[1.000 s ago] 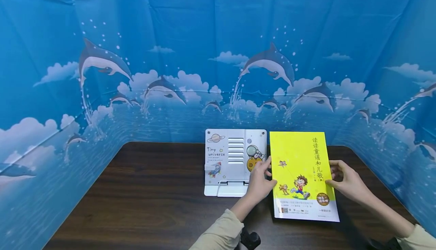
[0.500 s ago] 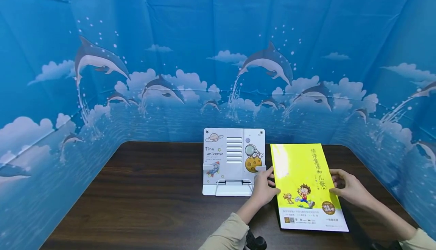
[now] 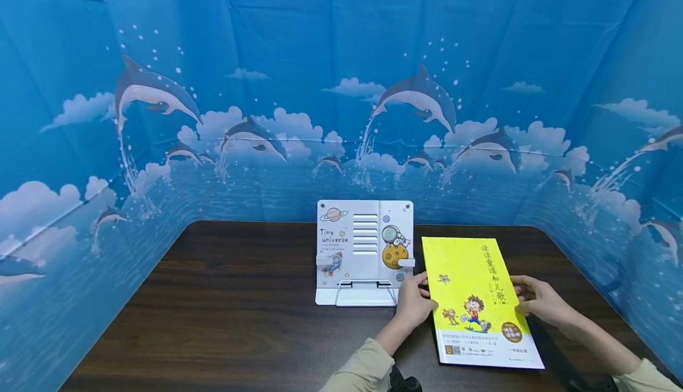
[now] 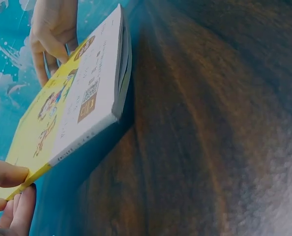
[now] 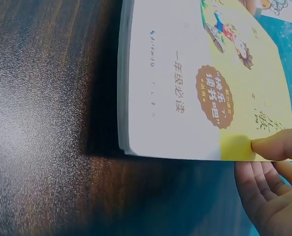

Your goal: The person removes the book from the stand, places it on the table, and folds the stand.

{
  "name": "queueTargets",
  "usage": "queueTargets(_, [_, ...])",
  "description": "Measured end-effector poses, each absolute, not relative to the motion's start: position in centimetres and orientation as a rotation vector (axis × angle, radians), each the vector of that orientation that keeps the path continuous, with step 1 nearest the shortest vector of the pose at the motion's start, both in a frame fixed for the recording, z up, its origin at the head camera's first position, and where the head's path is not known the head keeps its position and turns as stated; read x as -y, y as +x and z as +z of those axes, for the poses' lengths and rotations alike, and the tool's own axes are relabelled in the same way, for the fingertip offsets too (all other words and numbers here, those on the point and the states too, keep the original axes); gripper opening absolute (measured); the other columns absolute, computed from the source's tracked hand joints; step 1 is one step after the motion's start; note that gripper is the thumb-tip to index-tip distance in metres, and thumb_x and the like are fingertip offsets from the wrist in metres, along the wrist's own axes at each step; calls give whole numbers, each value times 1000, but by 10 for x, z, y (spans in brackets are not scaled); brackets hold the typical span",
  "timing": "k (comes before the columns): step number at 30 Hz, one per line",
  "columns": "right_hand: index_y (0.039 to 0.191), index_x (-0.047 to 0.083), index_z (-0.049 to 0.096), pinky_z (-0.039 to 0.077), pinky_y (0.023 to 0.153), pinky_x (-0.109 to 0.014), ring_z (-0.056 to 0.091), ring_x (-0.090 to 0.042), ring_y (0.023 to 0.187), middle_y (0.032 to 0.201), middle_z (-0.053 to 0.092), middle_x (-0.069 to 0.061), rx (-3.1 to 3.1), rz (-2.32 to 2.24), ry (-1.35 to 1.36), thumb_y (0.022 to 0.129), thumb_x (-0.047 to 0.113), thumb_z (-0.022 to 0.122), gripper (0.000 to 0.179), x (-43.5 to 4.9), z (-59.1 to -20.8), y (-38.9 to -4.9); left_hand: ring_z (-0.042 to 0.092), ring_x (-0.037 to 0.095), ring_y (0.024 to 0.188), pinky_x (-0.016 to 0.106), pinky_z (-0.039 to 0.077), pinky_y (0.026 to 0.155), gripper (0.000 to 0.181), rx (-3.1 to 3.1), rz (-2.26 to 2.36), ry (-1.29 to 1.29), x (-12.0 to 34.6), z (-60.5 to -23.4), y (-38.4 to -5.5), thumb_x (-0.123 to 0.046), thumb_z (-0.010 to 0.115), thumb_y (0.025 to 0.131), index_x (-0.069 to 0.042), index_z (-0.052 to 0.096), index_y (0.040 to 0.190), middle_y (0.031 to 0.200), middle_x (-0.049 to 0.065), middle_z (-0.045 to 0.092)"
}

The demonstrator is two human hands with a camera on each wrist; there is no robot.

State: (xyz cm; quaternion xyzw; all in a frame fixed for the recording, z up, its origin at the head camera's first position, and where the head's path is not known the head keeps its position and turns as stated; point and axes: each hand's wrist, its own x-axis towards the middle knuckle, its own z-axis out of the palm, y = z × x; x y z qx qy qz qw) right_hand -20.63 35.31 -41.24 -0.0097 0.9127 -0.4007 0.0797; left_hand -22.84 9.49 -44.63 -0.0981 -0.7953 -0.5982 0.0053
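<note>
A yellow book (image 3: 464,285) with a white lower band and a cartoon running child on its cover is held at the right of the table. My left hand (image 3: 413,304) pinches its left spine edge, thumb on the cover and fingers beneath. On the opposite edge, my right hand (image 3: 544,303) grips it the same way, as the right wrist view shows with the thumb (image 5: 278,146) on the cover. The book's lower end stands clear of the wood in the left wrist view. Beside my left hand is a white metal book stand (image 3: 365,249) with space drawings.
The dark wood table (image 3: 240,309) spreads out to the left of the stand. A blue dolphin-print curtain (image 3: 299,83) closes off the back and both sides. The stand has a wire support (image 3: 366,285) at its base and small side clips.
Both hands have brought the book lower and nearer to me, and it lies flatter than before. The stand's right clip, earlier covered by the left hand, now shows.
</note>
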Motion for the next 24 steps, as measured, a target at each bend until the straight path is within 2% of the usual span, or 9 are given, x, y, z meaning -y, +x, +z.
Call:
queueTargets(9, [132, -18, 26, 45, 66, -30, 48, -23, 86, 106, 53, -18, -2661, -1201, 70, 75, -2, 57, 67, -354, -423, -214, 53, 7, 67, 16, 46, 56, 55, 2546, -1826, -329, -93, -453, -230, 13, 71, 61, 8, 58, 115, 95, 7, 53])
queueTargets(17, [132, -17, 29, 43, 70, -33, 50, -23, 86, 110, 53, -22, -2705, -1169, 83, 77, 1, 58, 64, -350, -431, -215, 55, 8, 67, 17, 46, 56, 53, 2592, -1750, -331, -91, -458, -231, 12, 71, 60, 11, 59, 111, 100, 14, 61])
queueTargets(24, [131, -18, 28, 44, 71, -35, 50, -25, 88, 113, 48, -28, -2671, -1170, 130, 77, 4, 58, 66, -351, -432, -217, 52, 3, 62, 16, 44, 54, 43, 2649, -1663, -380, -92, -457, -231, 9, 73, 62, 7, 65, 104, 78, 6, 61])
